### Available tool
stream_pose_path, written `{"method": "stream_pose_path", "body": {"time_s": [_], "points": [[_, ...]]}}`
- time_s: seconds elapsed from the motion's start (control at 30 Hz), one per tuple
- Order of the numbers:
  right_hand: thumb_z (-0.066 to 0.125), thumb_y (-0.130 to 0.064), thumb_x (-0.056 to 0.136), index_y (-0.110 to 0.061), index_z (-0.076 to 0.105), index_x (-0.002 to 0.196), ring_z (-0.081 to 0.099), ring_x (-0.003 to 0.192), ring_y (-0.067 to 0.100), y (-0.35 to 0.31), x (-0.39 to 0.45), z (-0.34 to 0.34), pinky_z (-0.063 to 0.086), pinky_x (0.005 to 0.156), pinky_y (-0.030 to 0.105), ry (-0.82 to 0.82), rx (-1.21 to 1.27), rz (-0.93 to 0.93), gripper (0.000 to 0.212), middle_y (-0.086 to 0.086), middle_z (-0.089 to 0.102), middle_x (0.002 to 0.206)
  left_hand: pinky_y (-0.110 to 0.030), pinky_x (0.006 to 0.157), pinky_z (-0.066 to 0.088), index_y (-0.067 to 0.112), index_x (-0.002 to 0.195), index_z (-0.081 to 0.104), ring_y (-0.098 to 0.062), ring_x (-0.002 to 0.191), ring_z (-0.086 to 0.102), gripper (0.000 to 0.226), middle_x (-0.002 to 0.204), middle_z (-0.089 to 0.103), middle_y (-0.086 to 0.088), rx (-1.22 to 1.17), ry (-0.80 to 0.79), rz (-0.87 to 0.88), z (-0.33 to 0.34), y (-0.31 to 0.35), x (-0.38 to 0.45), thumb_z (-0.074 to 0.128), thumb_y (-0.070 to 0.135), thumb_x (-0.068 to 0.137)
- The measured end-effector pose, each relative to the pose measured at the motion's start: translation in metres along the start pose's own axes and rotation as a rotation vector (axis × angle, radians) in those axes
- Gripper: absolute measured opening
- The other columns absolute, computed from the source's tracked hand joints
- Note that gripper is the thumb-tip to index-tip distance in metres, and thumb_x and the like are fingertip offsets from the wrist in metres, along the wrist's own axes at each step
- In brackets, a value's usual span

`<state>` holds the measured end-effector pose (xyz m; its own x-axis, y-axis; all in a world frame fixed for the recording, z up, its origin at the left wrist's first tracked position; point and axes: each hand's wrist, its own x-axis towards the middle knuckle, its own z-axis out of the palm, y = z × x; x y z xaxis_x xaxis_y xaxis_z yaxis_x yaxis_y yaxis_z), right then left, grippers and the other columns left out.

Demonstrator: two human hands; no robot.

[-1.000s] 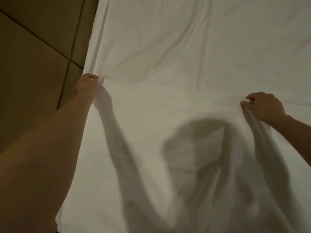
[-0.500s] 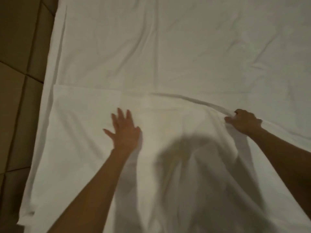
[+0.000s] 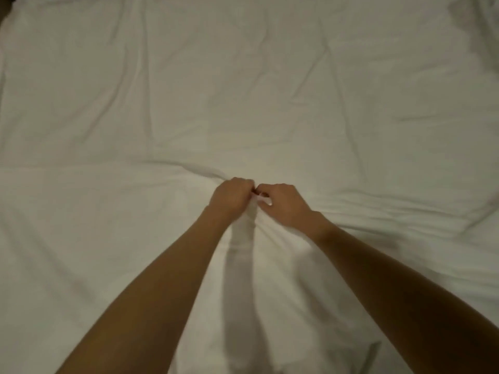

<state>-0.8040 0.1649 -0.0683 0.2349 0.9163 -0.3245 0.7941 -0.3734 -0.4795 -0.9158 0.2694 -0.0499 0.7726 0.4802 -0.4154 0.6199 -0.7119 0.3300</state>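
Note:
A large white sheet (image 3: 270,90) fills the view, spread flat with soft creases. A folded upper layer lies over its near half, and that layer's edge (image 3: 94,168) runs across the middle. My left hand (image 3: 229,198) and my right hand (image 3: 283,203) meet at the centre of this edge, knuckles almost touching. Both have curled fingers and grip a bunch of the cloth between them. Wrinkles fan out from the pinched spot, mostly to the right. Both bare forearms reach in from the bottom.
A dark strip of floor (image 3: 4,6) shows at the top left corner. A rumpled fold (image 3: 469,25) of the sheet lies at the top right. Everything else in view is sheet.
My left hand left the sheet's left edge, passed flat over the cloth and now grips it at the centre. My right hand slid left along the fold to meet it. The view shifted right.

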Motion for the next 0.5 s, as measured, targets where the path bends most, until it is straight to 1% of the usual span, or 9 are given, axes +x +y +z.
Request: {"method": "stream_pose_path", "body": {"time_s": [0.1, 0.2, 0.27, 0.33, 0.37, 0.4, 0.43, 0.47, 0.5], "points": [[0.044, -0.036, 0.096, -0.024, 0.052, 0.127, 0.057, 0.112, 0.024, 0.057, -0.013, -0.012, 0.042, 0.097, 0.039, -0.147, -0.165, 0.123, 0.034, 0.003, 0.062, 0.119, -0.035, 0.084, 0.044, 0.008, 0.104, 0.068, -0.033, 0.103, 0.062, 0.02, 0.106, 0.068, -0.015, -0.059, 0.063, -0.148, -0.006, -0.001, 0.012, 0.053, 0.013, 0.092], [0.042, -0.037, 0.099, -0.02, 0.043, 0.139, 0.046, 0.127, 0.023, 0.126, -0.036, -0.033, 0.035, 0.107, 0.042, -0.229, -0.111, 0.24, 0.044, 0.003, 0.05, 0.139, -0.038, 0.084, 0.048, 0.007, 0.1, 0.071, -0.033, 0.098, 0.065, 0.016, 0.101, 0.071, -0.016, -0.089, 0.147, -0.28, -0.016, -0.005, 0.021, 0.06, 0.012, 0.09], [0.044, -0.041, 0.099, -0.019, 0.042, 0.141, 0.043, 0.131, 0.023, 0.173, -0.054, -0.048, 0.033, 0.108, 0.038, -0.277, -0.089, 0.281, 0.048, 0.003, 0.045, 0.144, -0.039, 0.084, 0.049, 0.007, 0.101, 0.071, -0.034, 0.096, 0.065, 0.016, 0.098, 0.071, -0.017, -0.071, 0.192, -0.331, -0.015, 0.003, 0.029, 0.058, 0.012, 0.092], [0.05, -0.046, 0.095, -0.018, 0.046, 0.139, 0.045, 0.13, 0.023, 0.219, -0.077, -0.062, 0.035, 0.107, 0.034, -0.288, -0.033, 0.365, 0.052, 0.003, 0.047, 0.143, -0.04, 0.084, 0.05, 0.007, 0.102, 0.069, -0.036, 0.093, 0.065, 0.018, 0.095, 0.071, -0.018, -0.105, 0.226, -0.401, -0.01, 0.015, 0.038, 0.054, 0.012, 0.094], [0.054, -0.049, 0.092, -0.017, 0.052, 0.134, 0.048, 0.127, 0.023, 0.241, -0.089, -0.071, 0.037, 0.103, 0.032, -0.289, 0.002, 0.414, 0.053, 0.004, 0.052, 0.139, -0.04, 0.083, 0.049, 0.007, 0.102, 0.068, -0.036, 0.092, 0.065, 0.019, 0.092, 0.071, -0.017, -0.12, 0.229, -0.447, -0.008, 0.02, 0.041, 0.052, 0.012, 0.095], [0.057, -0.053, 0.089, -0.015, 0.06, 0.125, 0.054, 0.117, 0.022, 0.263, -0.1, -0.08, 0.04, 0.095, 0.028, -0.286, 0.038, 0.444, 0.053, 0.006, 0.06, 0.129, -0.039, 0.081, 0.048, 0.007, 0.101, 0.067, -0.036, 0.092, 0.064, 0.019, 0.087, 0.071, -0.017, -0.127, 0.232, -0.487, -0.006, 0.024, 0.044, 0.051, 0.011, 0.094], [0.057, -0.058, 0.084, -0.011, 0.069, 0.109, 0.06, 0.102, 0.02, 0.284, -0.111, -0.09, 0.042, 0.082, 0.024, -0.281, 0.077, 0.457, 0.054, 0.008, 0.068, 0.111, -0.038, 0.079, 0.046, 0.007, 0.101, 0.066, -0.035, 0.091, 0.063, 0.018, 0.084, 0.071, -0.016, -0.13, 0.237, -0.517, -0.005, 0.028, 0.047, 0.05, 0.011, 0.094], [0.057, -0.061, 0.08, -0.007, 0.072, 0.092, 0.061, 0.086, 0.019, 0.304, -0.12, -0.1, 0.039, 0.069, 0.021, -0.256, 0.135, 0.464, 0.057, 0.008, 0.069, 0.089, -0.037, 0.078, 0.045, 0.006, 0.102, 0.066, -0.035, 0.091, 0.063, 0.019, 0.082, 0.071, -0.015, -0.133, 0.243, -0.539, -0.004, 0.03, 0.05, 0.049, 0.011, 0.094], [0.061, -0.056, 0.08, -0.004, 0.072, 0.08, 0.06, 0.077, 0.019, 0.319, -0.127, -0.111, 0.037, 0.062, 0.019, -0.199, 0.205, 0.493, 0.054, 0.007, 0.067, 0.075, -0.036, 0.077, 0.045, 0.006, 0.102, 0.066, -0.033, 0.09, 0.063, 0.019, 0.081, 0.071, -0.014, -0.138, 0.246, -0.561, -0.003, 0.032, 0.053, 0.049, 0.012, 0.095]]}}
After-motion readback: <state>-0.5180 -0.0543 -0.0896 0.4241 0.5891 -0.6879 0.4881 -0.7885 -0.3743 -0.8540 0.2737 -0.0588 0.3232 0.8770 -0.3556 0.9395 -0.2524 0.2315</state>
